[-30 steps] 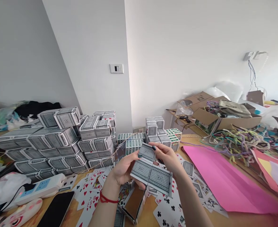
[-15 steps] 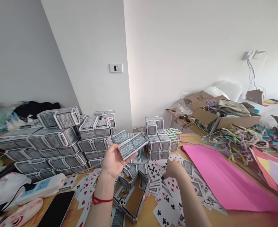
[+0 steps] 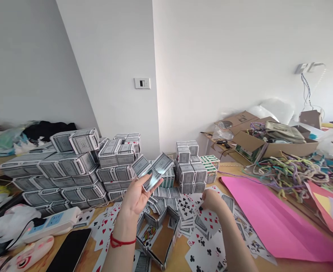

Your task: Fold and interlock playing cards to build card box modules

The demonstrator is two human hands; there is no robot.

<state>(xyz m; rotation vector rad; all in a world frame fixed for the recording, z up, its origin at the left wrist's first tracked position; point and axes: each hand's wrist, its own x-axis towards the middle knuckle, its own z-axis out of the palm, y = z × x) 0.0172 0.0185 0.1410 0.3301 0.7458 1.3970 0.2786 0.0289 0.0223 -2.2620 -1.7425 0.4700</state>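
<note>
My left hand (image 3: 135,197), a red cord round its wrist, holds up a V-shaped piece of joined playing cards (image 3: 155,173), grey patterned backs showing. Thumb and fingers grip its lower end. Over the loose playing cards (image 3: 208,221) lying face up on the right, my right hand (image 3: 212,201) is curled with the thumb pointing down; what its fingers pinch, if anything, is hidden. Between my forearms a heart-like frame of folded cards (image 3: 172,236) stands on the table. Behind it lie more grey-backed cards (image 3: 165,193).
Stacked card blocks (image 3: 73,166) rise at the left, with a smaller stack (image 3: 187,172) behind my right hand. A phone (image 3: 68,251) and a power strip (image 3: 51,224) lie at the left. On the right are pink paper (image 3: 257,211), tangled cords (image 3: 282,170) and a cardboard box (image 3: 282,149).
The joined cards in my left hand have tilted and shifted slightly left. My right hand's fingers have curled in over the loose cards. The camera view has turned a little left.
</note>
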